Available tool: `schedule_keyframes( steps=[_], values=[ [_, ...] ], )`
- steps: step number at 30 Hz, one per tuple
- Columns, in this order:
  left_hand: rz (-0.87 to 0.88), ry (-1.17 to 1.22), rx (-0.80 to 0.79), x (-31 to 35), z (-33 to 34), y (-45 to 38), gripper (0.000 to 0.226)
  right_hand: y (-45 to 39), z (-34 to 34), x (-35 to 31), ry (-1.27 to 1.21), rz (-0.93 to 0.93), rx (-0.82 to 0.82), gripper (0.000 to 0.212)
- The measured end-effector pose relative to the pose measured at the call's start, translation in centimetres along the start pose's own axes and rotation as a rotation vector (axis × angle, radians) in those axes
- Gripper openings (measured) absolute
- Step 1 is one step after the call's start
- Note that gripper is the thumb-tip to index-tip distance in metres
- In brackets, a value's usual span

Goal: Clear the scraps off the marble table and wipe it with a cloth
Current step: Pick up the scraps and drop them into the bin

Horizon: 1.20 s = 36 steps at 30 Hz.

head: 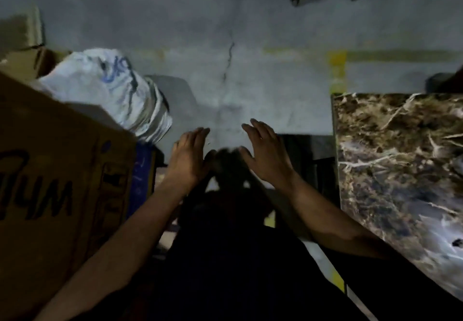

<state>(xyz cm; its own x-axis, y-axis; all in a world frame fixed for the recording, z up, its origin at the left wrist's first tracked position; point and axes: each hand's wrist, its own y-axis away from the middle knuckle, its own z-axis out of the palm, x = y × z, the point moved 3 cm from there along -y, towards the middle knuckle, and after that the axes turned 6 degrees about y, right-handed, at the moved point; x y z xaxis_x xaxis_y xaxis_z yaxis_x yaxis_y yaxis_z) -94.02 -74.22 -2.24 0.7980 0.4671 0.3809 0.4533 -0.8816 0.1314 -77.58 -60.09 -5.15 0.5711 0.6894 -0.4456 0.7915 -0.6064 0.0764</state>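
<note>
The main risk, as I judge it, is that whatever the hands are shaking loose falls on the concrete floor [250, 75] rather than into the cardboard box [55, 160] at left, since both hands hang over bare floor, well apart from the box opening. The blur and dim light also make a small dark scrap [457, 242] near the counter's right edge easy to miss.

The left hand [190, 155] and right hand [263, 150] are held out side by side, palms facing each other, fingers straight and released, grasping nothing I can make out; a dark blur sits between them. The marble counter [390, 160] lies to the right, untouched. No cloth is visible.
</note>
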Motion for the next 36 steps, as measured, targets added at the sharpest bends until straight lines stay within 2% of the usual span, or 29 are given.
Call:
schedule_keyframes(
  steps=[3, 11, 16, 21, 27, 30, 36],
  values=[
    [0.068, -0.014, -0.033, 0.0, -1.0, -7.7, 0.065, -5.2, -2.4, 1.4, 0.044, 0.094, 0.035, 0.061],
    [0.432, -0.007, -0.075, 1.7, -3.2, -30.5, 0.057, -20.3, -7.7, 8.5, 0.021, 0.369, 0.191, 0.059],
    [0.628, -0.086, -0.194, 7.0, -4.8, -43.8, 0.059, -26.5, -12.9, 12.8, 0.005, 0.572, 0.298, 0.060],
    [0.920, -0.145, -0.254, 17.7, -4.2, -52.7, 0.060, -28.2, -17.4, 19.2, -0.023, 0.820, 0.462, 0.059],
    [1.164, -0.155, -0.419, 34.0, 3.3, -60.3, 0.057, -25.8, -20.6, 31.2, -0.099, 1.152, 0.609, 0.060],
    [1.281, -0.190, -0.508, 42.5, 7.2, -61.8, 0.063, -23.5, -22.3, 36.7, -0.140, 1.287, 0.656, 0.060],
    [1.594, -0.213, -0.638, 57.4, 12.2, -60.9, 0.064, -18.7, -26.1, 43.4, -0.148, 1.514, 0.762, 0.060]
  ],
)
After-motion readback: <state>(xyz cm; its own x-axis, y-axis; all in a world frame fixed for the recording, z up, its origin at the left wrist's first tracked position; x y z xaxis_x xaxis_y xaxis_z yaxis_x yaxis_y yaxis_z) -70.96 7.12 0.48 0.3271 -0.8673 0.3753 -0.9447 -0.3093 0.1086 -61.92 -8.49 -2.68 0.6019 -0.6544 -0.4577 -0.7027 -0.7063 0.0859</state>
